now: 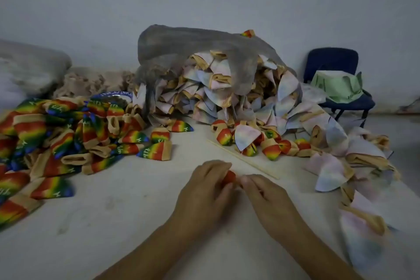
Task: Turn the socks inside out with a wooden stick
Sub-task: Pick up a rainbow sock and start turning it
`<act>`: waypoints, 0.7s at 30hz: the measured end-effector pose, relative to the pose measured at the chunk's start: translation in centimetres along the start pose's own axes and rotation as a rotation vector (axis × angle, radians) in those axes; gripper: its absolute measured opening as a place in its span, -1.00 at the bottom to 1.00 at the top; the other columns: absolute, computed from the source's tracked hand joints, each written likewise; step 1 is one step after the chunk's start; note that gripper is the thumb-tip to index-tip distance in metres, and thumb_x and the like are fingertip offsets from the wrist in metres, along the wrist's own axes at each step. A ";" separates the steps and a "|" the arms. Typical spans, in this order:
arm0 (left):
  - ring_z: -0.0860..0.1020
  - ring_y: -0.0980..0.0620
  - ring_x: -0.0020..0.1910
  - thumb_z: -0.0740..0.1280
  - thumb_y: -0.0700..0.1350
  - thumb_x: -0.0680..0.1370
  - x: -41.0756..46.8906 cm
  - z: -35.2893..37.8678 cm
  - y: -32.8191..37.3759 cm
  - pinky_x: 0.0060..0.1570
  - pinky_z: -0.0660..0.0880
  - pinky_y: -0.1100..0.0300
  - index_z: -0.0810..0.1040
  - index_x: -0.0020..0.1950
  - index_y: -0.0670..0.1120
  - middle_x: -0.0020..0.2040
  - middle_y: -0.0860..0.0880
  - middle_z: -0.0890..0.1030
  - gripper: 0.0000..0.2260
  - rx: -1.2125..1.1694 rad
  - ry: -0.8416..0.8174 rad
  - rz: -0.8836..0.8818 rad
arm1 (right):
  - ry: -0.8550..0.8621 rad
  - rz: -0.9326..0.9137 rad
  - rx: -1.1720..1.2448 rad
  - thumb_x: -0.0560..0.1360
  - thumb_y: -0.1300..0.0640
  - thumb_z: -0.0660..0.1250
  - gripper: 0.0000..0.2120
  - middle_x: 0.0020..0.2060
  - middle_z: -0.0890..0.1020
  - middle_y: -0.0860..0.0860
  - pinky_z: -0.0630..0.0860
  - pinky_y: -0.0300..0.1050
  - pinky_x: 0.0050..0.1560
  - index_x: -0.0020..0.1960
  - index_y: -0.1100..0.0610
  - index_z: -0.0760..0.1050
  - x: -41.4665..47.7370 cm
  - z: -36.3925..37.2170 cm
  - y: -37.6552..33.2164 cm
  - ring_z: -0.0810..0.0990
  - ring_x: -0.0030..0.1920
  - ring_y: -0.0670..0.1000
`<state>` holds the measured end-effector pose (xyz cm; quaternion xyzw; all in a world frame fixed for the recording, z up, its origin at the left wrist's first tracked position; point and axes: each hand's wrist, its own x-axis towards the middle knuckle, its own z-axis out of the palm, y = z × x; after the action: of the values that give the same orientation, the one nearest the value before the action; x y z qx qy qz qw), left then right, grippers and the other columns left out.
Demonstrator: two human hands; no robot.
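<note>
My left hand [205, 185] curls around a small sock [229, 177], of which only a red patch shows between the fingers. My right hand [264, 192] pinches the same sock from the right, fingertips meeting the left hand's. Both hands hover over the middle of the white table [127, 218]. A thin wooden stick [242, 159] lies flat on the table just beyond my hands, running from upper left to lower right, touched by neither hand.
A heap of rainbow-coloured socks [56, 134] covers the table's left. A grey mesh bag [204, 57] at the back spills pale inside-out socks [250, 102] toward the right edge. A blue chair [331, 63] with green cloth stands behind on the right.
</note>
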<state>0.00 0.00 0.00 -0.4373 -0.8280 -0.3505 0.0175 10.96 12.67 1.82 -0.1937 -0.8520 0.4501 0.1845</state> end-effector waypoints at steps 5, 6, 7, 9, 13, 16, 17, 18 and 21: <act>0.21 0.11 0.43 0.24 0.09 0.63 2.4 1.2 -0.1 0.38 0.23 0.24 0.23 0.54 0.14 0.52 0.12 0.23 -0.52 0.151 -0.109 -0.025 | 0.112 0.032 -0.020 0.59 -0.03 0.14 -0.74 -0.14 0.61 -0.11 0.36 -0.50 -0.21 -0.05 0.00 0.59 3.1 -0.7 0.4 0.51 -0.11 -0.29; 0.25 0.12 0.40 0.24 0.08 0.63 2.5 1.4 -0.2 0.37 0.25 0.24 0.23 0.54 0.13 0.50 0.11 0.27 -0.52 0.140 -0.116 -0.040 | 0.148 0.021 -0.045 0.60 0.00 0.15 -0.76 -0.15 0.59 -0.11 0.34 -0.49 -0.21 -0.05 0.01 0.58 3.9 -0.9 0.5 0.49 -0.11 -0.30; 0.28 0.13 0.36 0.25 0.08 0.63 2.6 1.5 -0.3 0.33 0.28 0.27 0.26 0.52 0.13 0.46 0.11 0.31 -0.54 0.114 -0.112 -0.061 | 0.188 -0.010 -0.065 0.60 0.03 0.16 -0.77 -0.16 0.57 -0.09 0.33 -0.49 -0.21 -0.07 0.04 0.57 4.7 -1.1 0.7 0.47 -0.12 -0.30; 0.34 0.16 0.24 0.28 0.12 0.61 2.8 1.3 -0.6 0.17 0.33 0.34 0.33 0.45 0.13 0.31 0.13 0.38 -0.58 0.027 -0.084 -0.124 | 0.257 -0.080 -0.109 0.60 0.08 0.18 -0.80 -0.16 0.54 -0.03 0.31 -0.48 -0.20 -0.11 0.08 0.53 6.2 -1.5 1.1 0.45 -0.12 -0.23; 0.42 0.19 0.03 0.32 0.16 0.57 4.0 0.6 -0.7 -0.08 0.32 0.44 0.45 0.27 0.14 0.12 0.17 0.43 -0.70 -0.134 -0.020 -0.232 | 0.341 -0.148 -0.221 0.60 0.15 0.19 -0.81 0.04 0.53 0.04 0.27 -0.38 -0.04 0.08 0.16 0.55 8.6 -1.5 1.6 0.46 0.07 -0.04; 0.50 0.28 -0.13 0.35 0.17 0.55 5.5 0.1 -0.3 -0.26 0.35 0.45 0.52 -0.04 0.18 -0.14 0.21 0.56 -0.90 -0.333 0.074 -0.338 | 0.380 -0.147 -0.208 0.60 0.16 0.19 -0.78 0.09 0.54 0.06 0.28 -0.32 0.02 0.15 0.17 0.55 9.5 -1.1 1.2 0.45 0.13 -0.02; 0.51 0.28 -0.21 0.34 0.17 0.55 5.9 0.1 -0.3 -0.32 0.35 0.44 0.53 -0.11 0.16 -0.21 0.19 0.57 -0.87 -0.389 0.108 -0.373 | 0.376 -0.155 -0.193 0.60 0.17 0.20 -0.79 0.08 0.55 0.06 0.31 -0.29 0.04 0.13 0.17 0.55 9.5 -0.8 1.1 0.45 0.12 -0.01; 0.50 0.23 -0.26 0.31 0.18 0.56 6.3 0.2 -0.3 -0.36 0.34 0.41 0.53 -0.15 0.13 -0.25 0.15 0.57 -0.83 -0.420 0.135 -0.406 | 0.365 -0.169 -0.217 0.59 0.18 0.21 -0.81 0.06 0.56 0.07 0.34 -0.24 0.06 0.10 0.17 0.56 9.4 -0.4 1.2 0.46 0.12 0.01; 0.47 0.17 -0.31 0.24 0.20 0.58 7.2 0.6 -0.9 -0.35 0.32 0.31 0.52 -0.18 0.02 -0.25 0.06 0.54 -0.70 -0.474 0.199 -0.471 | 0.333 -0.187 -0.414 0.57 0.17 0.25 -0.85 0.00 0.56 0.06 0.34 -0.14 0.01 0.02 0.12 0.59 9.0 0.2 2.2 0.45 0.07 0.08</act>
<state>-4.92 5.14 1.46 -0.1899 -0.7959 -0.5686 -0.0850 3.53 18.10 1.11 -0.2188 -0.8979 0.2096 0.3192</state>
